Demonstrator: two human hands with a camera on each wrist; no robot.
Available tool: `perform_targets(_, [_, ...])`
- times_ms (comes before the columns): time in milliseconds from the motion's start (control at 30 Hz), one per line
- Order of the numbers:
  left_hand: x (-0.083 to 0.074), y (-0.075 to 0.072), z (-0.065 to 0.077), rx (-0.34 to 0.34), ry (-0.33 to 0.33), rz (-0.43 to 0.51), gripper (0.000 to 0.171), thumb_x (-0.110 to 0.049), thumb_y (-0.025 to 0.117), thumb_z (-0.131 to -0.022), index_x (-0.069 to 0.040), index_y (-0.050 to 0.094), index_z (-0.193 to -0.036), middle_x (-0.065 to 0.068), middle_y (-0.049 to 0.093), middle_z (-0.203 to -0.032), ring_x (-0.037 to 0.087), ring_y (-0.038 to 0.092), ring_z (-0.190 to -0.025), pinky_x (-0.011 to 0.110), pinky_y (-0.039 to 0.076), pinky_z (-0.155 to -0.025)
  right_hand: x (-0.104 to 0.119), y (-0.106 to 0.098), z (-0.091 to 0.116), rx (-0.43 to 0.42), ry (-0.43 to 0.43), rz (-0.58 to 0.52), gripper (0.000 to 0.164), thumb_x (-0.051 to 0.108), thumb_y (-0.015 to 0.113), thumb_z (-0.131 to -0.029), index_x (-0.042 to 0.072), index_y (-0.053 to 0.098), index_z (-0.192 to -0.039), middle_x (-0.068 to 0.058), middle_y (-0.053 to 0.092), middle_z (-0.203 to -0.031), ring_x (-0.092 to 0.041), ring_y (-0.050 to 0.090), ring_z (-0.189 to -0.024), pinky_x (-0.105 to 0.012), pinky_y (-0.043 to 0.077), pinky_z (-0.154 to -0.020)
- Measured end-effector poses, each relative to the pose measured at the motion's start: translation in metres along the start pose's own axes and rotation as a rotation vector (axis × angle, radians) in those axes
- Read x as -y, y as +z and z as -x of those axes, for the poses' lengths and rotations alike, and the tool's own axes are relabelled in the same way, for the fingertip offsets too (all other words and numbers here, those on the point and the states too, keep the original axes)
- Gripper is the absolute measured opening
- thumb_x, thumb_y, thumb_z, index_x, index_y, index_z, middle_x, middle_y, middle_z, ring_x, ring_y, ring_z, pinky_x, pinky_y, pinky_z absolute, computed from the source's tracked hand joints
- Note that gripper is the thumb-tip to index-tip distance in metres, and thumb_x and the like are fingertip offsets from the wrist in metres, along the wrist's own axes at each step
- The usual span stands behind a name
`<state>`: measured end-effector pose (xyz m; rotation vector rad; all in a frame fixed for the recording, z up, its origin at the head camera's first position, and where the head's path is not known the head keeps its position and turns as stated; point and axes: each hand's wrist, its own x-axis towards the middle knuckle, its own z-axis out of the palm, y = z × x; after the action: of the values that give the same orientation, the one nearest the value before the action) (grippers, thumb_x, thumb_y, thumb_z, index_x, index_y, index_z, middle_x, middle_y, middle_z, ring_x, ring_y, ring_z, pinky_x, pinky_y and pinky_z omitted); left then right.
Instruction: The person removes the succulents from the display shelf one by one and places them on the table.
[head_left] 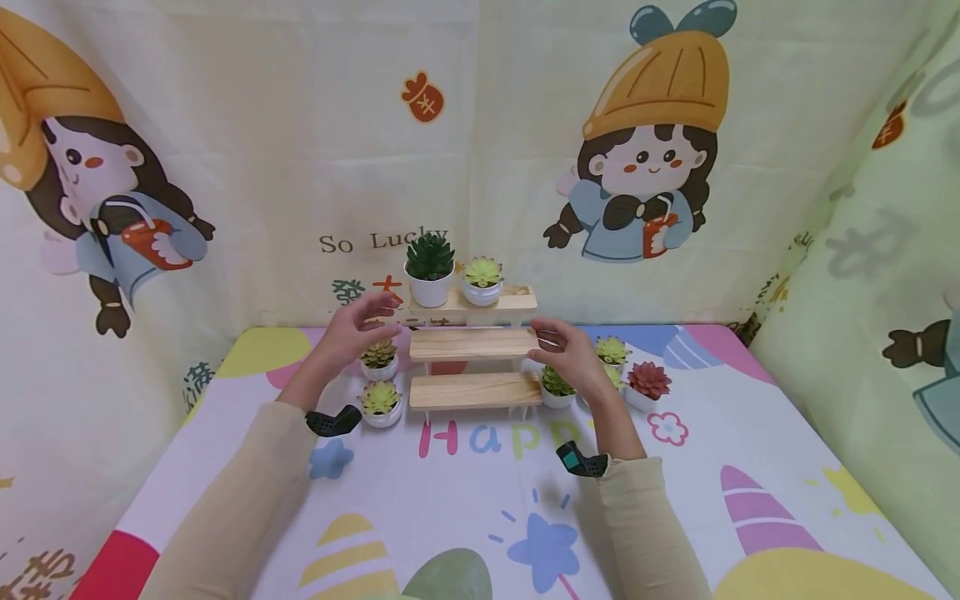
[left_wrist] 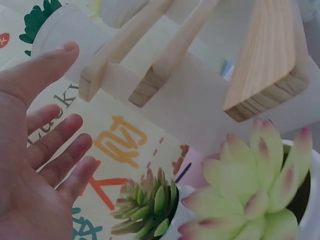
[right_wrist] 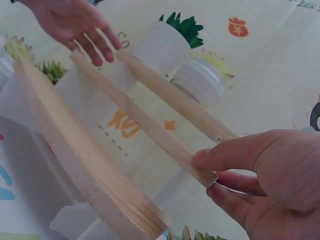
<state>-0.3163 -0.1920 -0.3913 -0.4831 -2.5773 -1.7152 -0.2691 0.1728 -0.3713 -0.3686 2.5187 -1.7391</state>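
A three-tier wooden plant stand (head_left: 472, 343) with white supports stands at the back of the table. My right hand (head_left: 573, 358) pinches the right end of its middle board (right_wrist: 145, 130) between thumb and fingers. My left hand (head_left: 352, 333) is held beside the stand's left end, fingers spread and holding nothing. On the top board (head_left: 517, 297) sit a dark green succulent (head_left: 431, 258) in a white pot and a smaller pale green succulent (head_left: 483, 273). Below my left hand are a reddish-green succulent (head_left: 378, 354) and a yellow-green succulent (left_wrist: 250, 190), both potted.
Right of the stand are a green succulent (head_left: 557, 383), a red succulent (head_left: 649, 380) and a yellow-green succulent (head_left: 612, 350), partly behind my right hand and forearm. A patterned cloth (head_left: 420, 492) covers the table. A printed curtain (head_left: 277, 167) hangs behind.
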Motion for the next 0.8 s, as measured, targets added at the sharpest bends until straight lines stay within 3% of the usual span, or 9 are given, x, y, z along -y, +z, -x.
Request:
perform_targets(200, [-0.007,0.000,-0.003,-0.006,0.012,0.021,0.060,-0.029,0.071,-0.089,-0.018,0.045,-0.142,0.012,0.050,-0.141,0.028,0.048,-0.131,0.050,0.043,-0.108,-0.002,0.000,-0.001,0.008,0.004,-0.008,0.052,0.001,0.065,-0.090,0.000,0.047,-0.139,-0.023,0.044,-0.146,-0.035,0.044,-0.136,-0.042,0.042,-0.109])
perform_targets(467, [-0.014,0.001,-0.010,-0.017,0.045,0.018,0.067,-0.035,0.071,-0.088,-0.014,0.042,-0.145,0.011,0.052,-0.140,0.028,0.049,-0.130,0.048,0.041,-0.110,-0.002,-0.001,-0.001,0.009,0.005,0.002,0.053,0.001,0.064,-0.090,0.000,0.046,-0.140,-0.023,0.044,-0.146,-0.035,0.044,-0.136,-0.042,0.042,-0.109])
perform_targets(667, [-0.015,0.001,-0.015,-0.019,0.101,0.005,0.064,-0.030,0.069,-0.090,-0.011,0.042,-0.145,0.016,0.051,-0.140,0.027,0.049,-0.129,0.044,0.044,-0.108,-0.003,0.000,-0.001,0.011,0.000,-0.007,0.054,0.000,0.064,-0.090,-0.003,0.045,-0.140,-0.024,0.044,-0.146,-0.036,0.044,-0.136,-0.042,0.041,-0.110])
perform_targets(800, [-0.018,0.001,-0.018,-0.022,0.101,0.010,0.064,-0.031,0.069,-0.090,-0.012,0.042,-0.144,0.017,0.051,-0.139,0.029,0.050,-0.128,0.046,0.042,-0.109,-0.003,0.000,-0.001,0.004,-0.003,-0.002,0.053,0.001,0.064,-0.090,-0.003,0.046,-0.139,-0.023,0.045,-0.145,-0.035,0.045,-0.136,-0.042,0.042,-0.109])
